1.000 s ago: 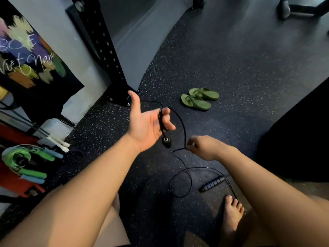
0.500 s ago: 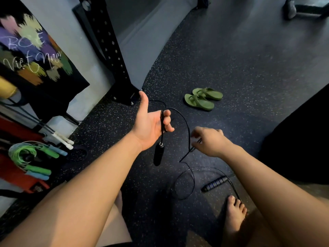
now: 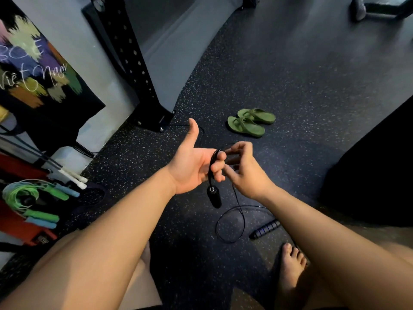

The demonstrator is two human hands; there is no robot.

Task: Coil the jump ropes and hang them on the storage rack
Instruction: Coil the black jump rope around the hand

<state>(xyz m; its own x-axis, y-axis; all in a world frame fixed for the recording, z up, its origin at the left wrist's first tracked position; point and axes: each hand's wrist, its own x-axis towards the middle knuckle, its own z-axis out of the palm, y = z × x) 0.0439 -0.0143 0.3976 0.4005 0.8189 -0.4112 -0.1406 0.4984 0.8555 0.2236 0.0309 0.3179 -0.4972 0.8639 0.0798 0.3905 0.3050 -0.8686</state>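
Coiling step: left hand [image 3: 192,166], thumb raised, curls its fingers round the thin black jump rope [image 3: 211,163], one black handle [image 3: 214,196] dangling below; right hand [image 3: 248,173] pinches the cord alongside; best laid in equal turns, drawing slack evenly off the speckled rubber floor [image 3: 290,97].

I see dim light on a dark speckled floor [image 3: 301,90], a grey wall [image 3: 178,41], a black perforated upright [image 3: 131,63], and green sandals [image 3: 245,128].
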